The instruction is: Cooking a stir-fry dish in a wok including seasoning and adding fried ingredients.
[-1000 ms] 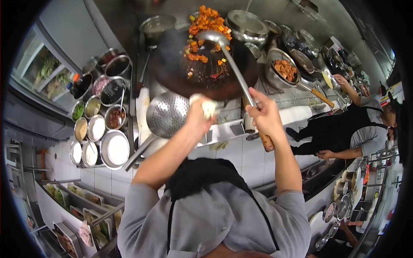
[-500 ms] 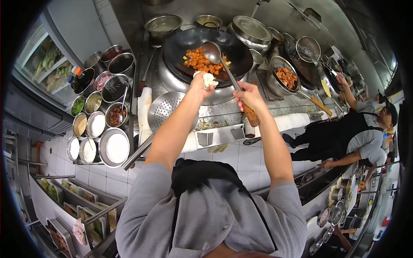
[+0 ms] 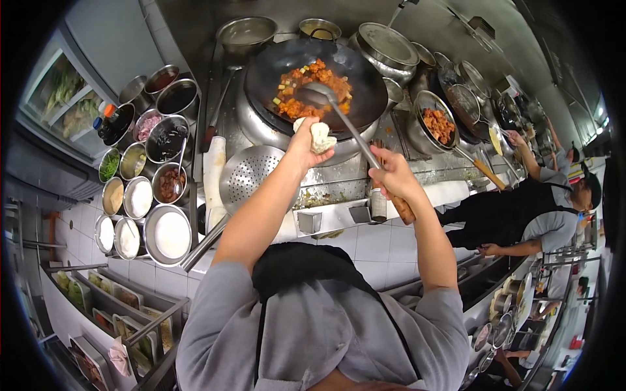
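Note:
A large black wok (image 3: 362, 72) sits on the burner, holding chunks of orange-red food (image 3: 334, 85) with some yellow-green pieces. My left hand (image 3: 306, 146) is closed around a bunched pale cloth (image 3: 321, 138) at the wok's near rim; the cloth hides the rim there. With my right hand (image 3: 395, 173) I grip the long handle of a metal wok ladle (image 3: 352, 124). Its wooden end sticks out below my fist, and its bowl rests among the food in the wok.
A perforated strainer (image 3: 251, 179) lies left of my left forearm. Pots of sauces and powders (image 3: 168, 236) crowd the left side. Right of the wok, a wooden-handled strainer of fried pieces (image 3: 438, 127) rests on a pot. A co-worker (image 3: 521, 208) stands at the right.
The ladle's bowl has moved down and left in the wok, and my right hand has drawn back to the right. The food is more spread out and looks redder and wetter.

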A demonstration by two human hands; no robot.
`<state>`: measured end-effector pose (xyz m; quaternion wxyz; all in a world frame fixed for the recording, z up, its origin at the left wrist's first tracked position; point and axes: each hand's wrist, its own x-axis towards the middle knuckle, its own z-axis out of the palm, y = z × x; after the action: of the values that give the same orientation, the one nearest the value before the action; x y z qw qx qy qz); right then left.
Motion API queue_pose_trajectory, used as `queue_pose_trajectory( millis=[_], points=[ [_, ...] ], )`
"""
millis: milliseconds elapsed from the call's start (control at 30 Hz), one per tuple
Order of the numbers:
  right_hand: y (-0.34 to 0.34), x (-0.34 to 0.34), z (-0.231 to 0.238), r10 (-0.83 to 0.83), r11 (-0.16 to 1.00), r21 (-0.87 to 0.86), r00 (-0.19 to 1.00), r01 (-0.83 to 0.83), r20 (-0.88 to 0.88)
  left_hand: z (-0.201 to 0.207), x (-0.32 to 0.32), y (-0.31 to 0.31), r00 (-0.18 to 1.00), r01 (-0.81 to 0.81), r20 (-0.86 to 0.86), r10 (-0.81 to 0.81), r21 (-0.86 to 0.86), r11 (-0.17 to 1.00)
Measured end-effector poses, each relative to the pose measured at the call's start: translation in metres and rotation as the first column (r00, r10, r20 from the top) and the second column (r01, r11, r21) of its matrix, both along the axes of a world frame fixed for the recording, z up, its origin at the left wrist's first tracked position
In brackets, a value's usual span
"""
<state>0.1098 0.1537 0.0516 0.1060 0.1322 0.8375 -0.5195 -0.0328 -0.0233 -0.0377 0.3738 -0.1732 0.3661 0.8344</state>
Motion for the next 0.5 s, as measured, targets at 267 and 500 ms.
queue_pose_trajectory(
  millis=[267, 500],
  points=[
    [-0.022, -0.078, -0.022, -0.12, 0.992, 0.032, 0.982, 0.126, -0.146, -0.011, 0.002, 0.011, 0.999, -0.047, 0.003, 0.047, 0.03, 0.998],
    [-0.004, -0.019, 0.003, 0.01, 0.962, -0.274, 0.995, 0.017, 0.096, -0.003, -0.001, -0.001, 1.0, -0.018, 0.017, 0.018, 0.016, 1.0]
  ],
)
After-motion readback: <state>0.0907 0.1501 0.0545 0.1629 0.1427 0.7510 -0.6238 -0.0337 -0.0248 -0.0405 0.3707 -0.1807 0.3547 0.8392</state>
